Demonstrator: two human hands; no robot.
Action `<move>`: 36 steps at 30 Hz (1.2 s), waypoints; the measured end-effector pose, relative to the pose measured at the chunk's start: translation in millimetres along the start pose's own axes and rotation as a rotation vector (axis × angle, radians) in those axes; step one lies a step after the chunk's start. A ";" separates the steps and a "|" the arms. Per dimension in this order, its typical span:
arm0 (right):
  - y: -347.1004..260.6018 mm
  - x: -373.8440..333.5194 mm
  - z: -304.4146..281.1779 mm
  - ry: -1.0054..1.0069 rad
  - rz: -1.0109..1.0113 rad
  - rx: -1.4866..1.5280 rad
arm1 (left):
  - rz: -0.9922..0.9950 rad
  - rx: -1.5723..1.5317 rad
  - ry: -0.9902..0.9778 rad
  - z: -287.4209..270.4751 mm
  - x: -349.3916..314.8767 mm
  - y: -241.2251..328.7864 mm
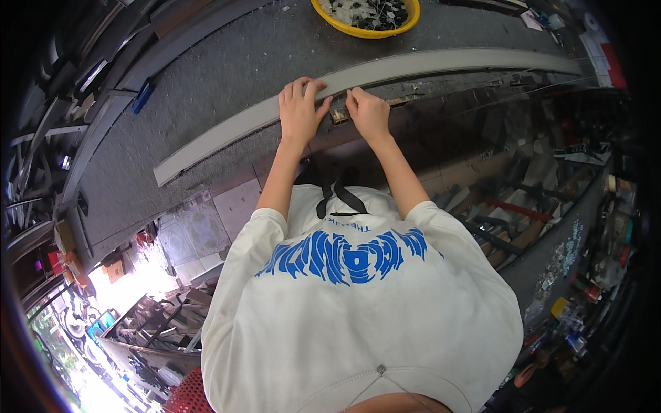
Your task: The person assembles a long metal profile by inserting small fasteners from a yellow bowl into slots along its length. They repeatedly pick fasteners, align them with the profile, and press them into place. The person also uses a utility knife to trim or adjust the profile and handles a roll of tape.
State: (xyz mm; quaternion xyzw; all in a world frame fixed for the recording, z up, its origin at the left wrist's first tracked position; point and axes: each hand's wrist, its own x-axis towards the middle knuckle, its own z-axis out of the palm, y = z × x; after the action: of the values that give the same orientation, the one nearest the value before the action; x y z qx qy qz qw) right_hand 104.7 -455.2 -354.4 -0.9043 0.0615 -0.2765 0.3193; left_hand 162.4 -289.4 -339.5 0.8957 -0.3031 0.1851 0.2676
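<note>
A long, flat, pale grey strip (234, 131) lies across the dark worktop and looks curved in this view. My left hand (299, 110) rests on it palm down. Its fingers are bent over the strip and its thumb stands apart near the close edge. To the right, my right hand (370, 115) is closed, thumb and forefinger pinched together by the strip's near edge. Whatever is in that pinch is too small to make out. Between the hands, just below the strip, sits a small brass-coloured piece (338, 116).
A yellow basin (365, 31) of small white and black parts stands beyond the strip. Metal profiles (103, 131) and a blue object (142, 97) lie at the left. Offcuts fill a bin (509, 213) at the right. A red perforated seat (187, 396) shows at lower left.
</note>
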 end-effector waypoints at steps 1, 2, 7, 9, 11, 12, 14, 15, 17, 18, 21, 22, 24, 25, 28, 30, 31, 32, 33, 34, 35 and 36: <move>-2.6 -0.7 -2.0 0.003 0.039 0.015 | -0.001 -0.001 0.003 0.5 0.1 -0.2; -5.4 -1.9 -3.9 -0.036 0.096 0.035 | -0.005 -0.001 0.002 1.0 0.0 -0.4; -19.0 -8.9 -4.8 -0.048 0.131 -0.026 | -0.016 -0.005 -0.004 1.8 0.0 -0.6; -20.7 -10.2 -1.4 -0.049 0.108 -0.028 | -0.013 -0.007 -0.001 2.0 0.1 -0.5; -19.9 -10.8 0.8 -0.018 0.171 0.009 | -0.021 0.009 -0.003 1.9 -0.1 -0.2; -19.2 -11.0 1.3 -0.029 0.233 0.028 | -0.021 0.007 -0.003 1.8 -0.3 0.1; -18.0 -10.7 1.0 -0.053 0.232 0.043 | -0.024 0.004 -0.012 1.1 0.0 0.7; -17.7 -10.6 0.6 -0.067 0.263 0.038 | -0.016 0.005 -0.009 0.9 0.1 0.9; -18.1 -10.8 0.0 -0.063 0.250 0.048 | -0.015 0.002 -0.001 0.7 0.3 1.2; -18.7 -10.8 -0.2 -0.049 0.222 0.065 | -0.016 0.006 -0.004 0.5 0.4 1.3; -19.7 -9.9 -0.7 -0.057 0.226 0.018 | -0.017 0.011 -0.012 0.0 0.6 1.4; -19.6 -9.2 -0.7 -0.038 0.258 0.026 | -0.018 0.009 -0.011 0.0 0.7 1.3; -18.4 -7.5 -1.9 -0.009 0.318 0.054 | -0.017 0.005 -0.010 -0.2 1.0 1.3; -17.8 -6.6 -2.9 0.003 0.283 0.042 | -0.015 0.004 -0.009 -0.4 1.2 1.2; -17.0 -5.7 -5.5 -0.037 0.252 0.002 | -0.015 -0.002 -0.010 -0.5 1.2 1.2; -18.0 -6.3 -6.3 -0.034 0.188 0.007 | -0.012 0.003 -0.005 -0.2 1.1 1.2; -18.5 -6.5 -6.3 -0.040 0.192 -0.006 | -0.006 0.009 0.002 0.1 1.3 1.2; -19.0 -6.8 -6.1 -0.025 0.161 -0.012 | -0.003 0.013 0.011 0.5 1.6 1.2; -19.0 -6.9 -6.1 -0.012 0.131 -0.018 | -0.001 0.016 0.010 0.7 1.7 1.0; -18.8 -7.1 -5.9 -0.025 0.167 -0.001 | 0.000 0.017 0.009 0.9 1.7 1.0; -18.1 -7.1 -6.0 -0.038 0.201 0.017 | 0.003 0.018 0.008 0.8 2.0 0.8; -17.1 -6.9 -6.1 -0.046 0.245 0.030 | -0.003 0.014 0.003 0.7 2.0 0.6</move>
State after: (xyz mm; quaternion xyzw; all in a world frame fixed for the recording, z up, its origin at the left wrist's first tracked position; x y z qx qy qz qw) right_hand 94.5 -443.0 -343.1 -0.8913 0.1599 -0.2158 0.3654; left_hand 163.6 -291.2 -338.9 0.8978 -0.2999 0.1881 0.2621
